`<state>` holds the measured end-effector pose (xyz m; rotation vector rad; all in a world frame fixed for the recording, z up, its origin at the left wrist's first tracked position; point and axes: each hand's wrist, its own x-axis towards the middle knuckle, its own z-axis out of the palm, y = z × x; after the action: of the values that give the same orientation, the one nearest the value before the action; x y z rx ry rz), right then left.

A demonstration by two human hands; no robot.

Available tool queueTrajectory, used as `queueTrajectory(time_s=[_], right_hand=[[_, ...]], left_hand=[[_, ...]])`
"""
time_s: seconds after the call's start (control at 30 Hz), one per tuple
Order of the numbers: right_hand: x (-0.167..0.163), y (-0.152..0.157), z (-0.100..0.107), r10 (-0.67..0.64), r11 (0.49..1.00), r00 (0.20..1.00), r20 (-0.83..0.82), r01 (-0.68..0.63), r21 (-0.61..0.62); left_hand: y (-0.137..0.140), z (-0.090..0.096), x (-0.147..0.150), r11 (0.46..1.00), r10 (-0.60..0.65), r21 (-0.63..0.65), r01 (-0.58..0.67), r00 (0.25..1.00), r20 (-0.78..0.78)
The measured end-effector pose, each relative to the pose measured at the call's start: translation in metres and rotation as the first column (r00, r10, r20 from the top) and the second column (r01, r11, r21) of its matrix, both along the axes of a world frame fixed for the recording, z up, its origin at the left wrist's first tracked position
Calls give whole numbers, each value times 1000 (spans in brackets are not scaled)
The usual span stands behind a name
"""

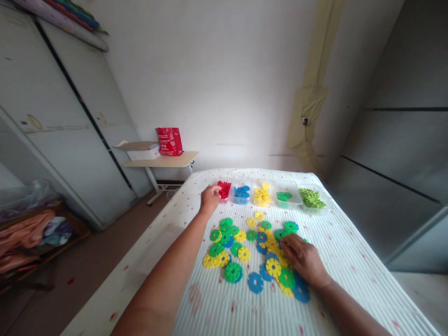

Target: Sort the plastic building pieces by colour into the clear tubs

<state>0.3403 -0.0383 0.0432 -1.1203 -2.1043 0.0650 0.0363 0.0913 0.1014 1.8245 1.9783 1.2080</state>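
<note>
My left hand reaches to the left side of the clear box of red pieces. Its fingers are curled at the box's edge, and what they hold, if anything, is hidden. On the right, my right hand is over the heap of notched plastic discs, its bent fingers close together and touching the pile; I cannot make out a disc in their grip. Around it lie a yellow disc, a green disc and a blue disc. Another loose cluster has a green disc at its near end.
Right of the red box stand clear boxes of blue pieces, yellow pieces, green discs and light-green pieces. A translucent lid or tray lies left of my forearm. A side table holds a red bag.
</note>
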Motion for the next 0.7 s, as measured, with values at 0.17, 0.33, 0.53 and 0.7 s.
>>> queueTrajectory(time_s=[0.17,0.33,0.53,0.7], right_hand=[[1,-2,3,-12,1000,1000,0,12,11],[15,6,1,-165,985,986,20,164,45],[25,20,-18,-395,918,897,199,391,61],[14,14,-24,-313,931,874,372,360,-60]], left_hand=[[-64,-27,9,988,-125,-113,104,972,-199],[-105,-55,1,969,-216,-181,165,924,-314],[-123,-73,4,944,-300,-264,198,849,-436],[-125,-75,11,912,-360,-360,196,804,-473]])
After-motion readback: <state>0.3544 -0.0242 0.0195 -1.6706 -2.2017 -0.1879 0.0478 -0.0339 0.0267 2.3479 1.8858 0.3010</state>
